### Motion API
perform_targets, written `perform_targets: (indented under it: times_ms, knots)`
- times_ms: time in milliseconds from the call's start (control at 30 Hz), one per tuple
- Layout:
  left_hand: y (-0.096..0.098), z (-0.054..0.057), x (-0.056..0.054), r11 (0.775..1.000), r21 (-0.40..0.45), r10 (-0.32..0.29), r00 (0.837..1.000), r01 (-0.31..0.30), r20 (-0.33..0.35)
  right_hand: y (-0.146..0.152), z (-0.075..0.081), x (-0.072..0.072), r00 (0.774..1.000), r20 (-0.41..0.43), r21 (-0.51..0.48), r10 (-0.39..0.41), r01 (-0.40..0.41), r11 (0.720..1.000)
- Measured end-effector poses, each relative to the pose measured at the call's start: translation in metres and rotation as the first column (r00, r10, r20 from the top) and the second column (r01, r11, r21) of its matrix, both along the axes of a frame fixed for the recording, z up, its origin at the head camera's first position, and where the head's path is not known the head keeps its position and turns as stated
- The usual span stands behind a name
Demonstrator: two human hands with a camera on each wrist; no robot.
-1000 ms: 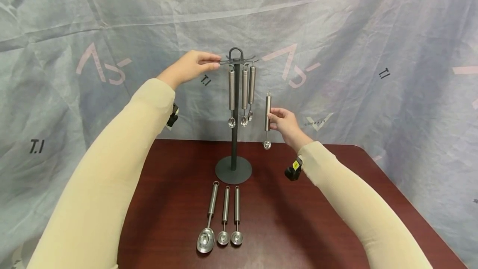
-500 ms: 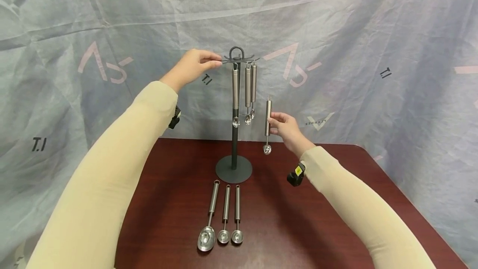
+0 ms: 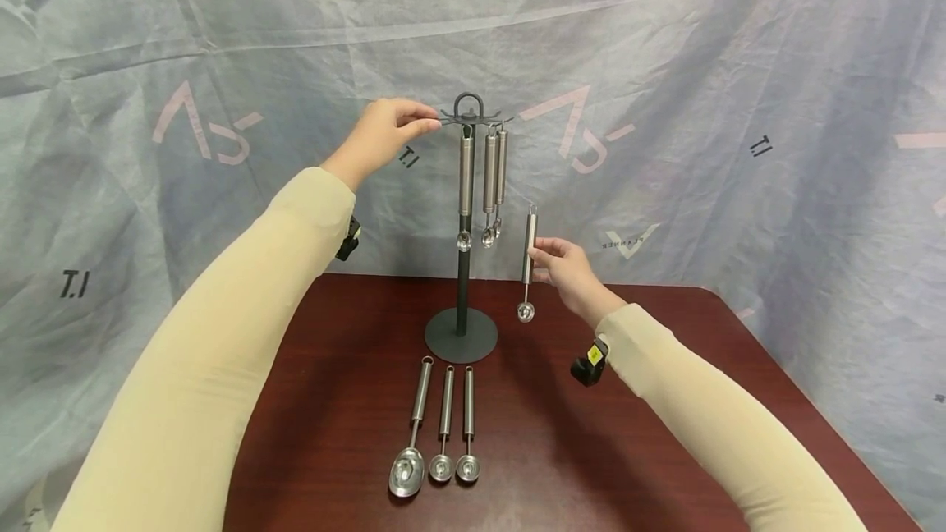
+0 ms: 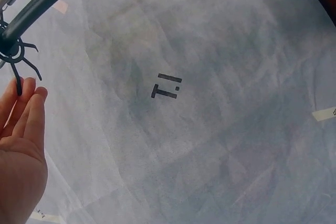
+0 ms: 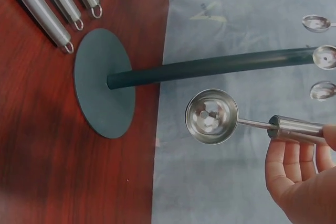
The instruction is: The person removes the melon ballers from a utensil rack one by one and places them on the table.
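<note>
My left hand (image 3: 388,131) pinches the tip of one hook at the top of a dark grey hanging rack (image 3: 463,277); in the left wrist view, the fingers (image 4: 35,111) lie along that hook. Several steel scoops hang from the rack, among them a scoop on the left (image 3: 465,179) and a scoop beside it (image 3: 490,175). To the rack's right, my right hand (image 3: 567,268) grips a round-bowled steel scoop (image 3: 530,240) by its tube handle. This scoop is upright, bowl down and loop up, clear of the table. Its shiny bowl (image 5: 212,116) shows in the right wrist view.
On the dark red table (image 3: 591,433), in front of the rack's round base (image 3: 443,337), lie a large oval scoop (image 3: 406,473) and two round scoops, one in the middle (image 3: 441,468) and one on the right (image 3: 468,468). A grey printed cloth (image 3: 702,146) hangs behind.
My right hand has lowered with the scoop, away from the hanging ones. The left hand stays at the hook; the hanging scoops have swung slightly.
</note>
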State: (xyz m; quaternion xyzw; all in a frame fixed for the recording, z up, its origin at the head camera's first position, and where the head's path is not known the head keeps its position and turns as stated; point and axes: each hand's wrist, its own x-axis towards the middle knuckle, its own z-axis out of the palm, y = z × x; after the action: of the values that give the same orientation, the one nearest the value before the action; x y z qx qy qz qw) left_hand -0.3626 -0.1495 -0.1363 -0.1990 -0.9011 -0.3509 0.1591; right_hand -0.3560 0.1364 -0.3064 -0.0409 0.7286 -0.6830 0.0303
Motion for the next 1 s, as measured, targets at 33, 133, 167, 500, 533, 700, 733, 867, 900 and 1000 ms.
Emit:
perform_targets:
  times_ms: [33, 133, 167, 500, 533, 700, 733, 867, 900, 1000]
  knots:
    - [0.001, 0.0, 0.0, 1.0, 0.002, 0.003, 1.0, -0.003, -0.005, 0.0, -0.001, 0.001, 1.0, 0.008, -0.014, 0.006, -0.006, 1.0]
    - [0.003, -0.002, 0.001, 1.0, 0.004, 0.009, 1.0, -0.009, -0.017, 0.0, -0.004, 0.005, 0.999, 0.041, -0.046, 0.024, -0.022, 0.999]
    - [0.003, -0.002, 0.001, 1.0, 0.002, 0.011, 1.0, -0.011, -0.019, 0.0, -0.004, 0.006, 0.998, 0.051, -0.048, 0.031, -0.029, 0.998]
    - [0.006, -0.004, 0.003, 0.999, -0.007, 0.034, 0.999, -0.034, -0.034, -0.007, -0.013, 0.026, 0.993, 0.065, -0.018, 0.101, -0.1, 0.995]
    - [0.006, -0.004, 0.003, 0.999, -0.009, 0.036, 0.999, -0.036, -0.035, -0.007, -0.014, 0.027, 0.992, 0.067, -0.019, 0.104, -0.102, 0.995]
    - [0.006, -0.005, 0.004, 0.999, -0.014, 0.042, 0.999, -0.042, -0.034, -0.009, -0.018, 0.033, 0.991, 0.078, -0.024, 0.111, -0.11, 0.994]
    - [0.006, -0.005, 0.004, 0.999, -0.016, 0.042, 0.998, -0.043, -0.036, -0.009, -0.019, 0.034, 0.99, 0.081, -0.023, 0.114, -0.112, 0.993]
    - [0.007, -0.004, 0.005, 0.998, -0.027, 0.048, 0.998, -0.049, -0.035, -0.009, -0.023, 0.038, 0.988, 0.095, -0.029, 0.118, -0.116, 0.993]
    - [0.007, -0.004, 0.005, 0.998, -0.029, 0.048, 0.998, -0.049, -0.033, -0.009, -0.025, 0.039, 0.988, 0.098, -0.027, 0.119, -0.117, 0.993]
    - [0.007, -0.003, 0.005, 0.998, -0.032, 0.048, 0.998, -0.049, -0.029, -0.009, -0.029, 0.042, 0.988, 0.102, -0.027, 0.12, -0.118, 0.993]
